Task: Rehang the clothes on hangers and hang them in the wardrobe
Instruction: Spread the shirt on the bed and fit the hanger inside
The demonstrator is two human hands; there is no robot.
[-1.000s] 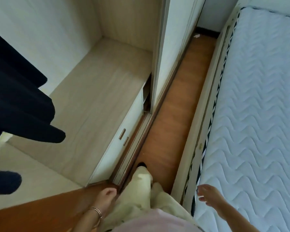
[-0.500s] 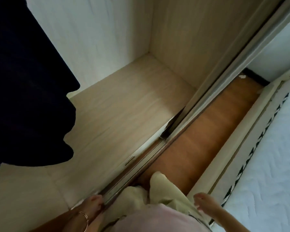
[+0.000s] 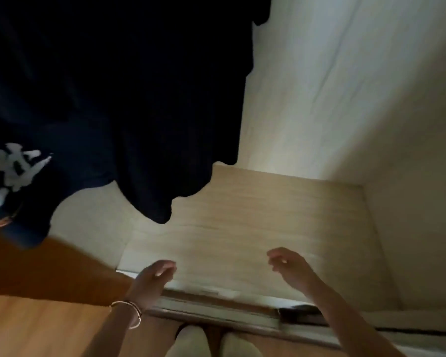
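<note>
My left hand (image 3: 152,279) and right hand (image 3: 291,266) hovered empty, fingers (image 3: 166,267) loosely curled, dark clothes (image 3: 139,99) hanging above and left of them.

A wardrobe (image 3: 371,150) interior is seen from above, lined in pale wood-grain board. Its base panel (image 3: 268,215) is met by a whitish back panel (image 3: 319,86) and, at the right, a side wall (image 3: 417,215). A soft patch of light is cast where back and base meet. A sliding-door track (image 3: 216,309) is set along the front edge, and a warm brown wooden floor (image 3: 36,328) is laid before it.
</note>
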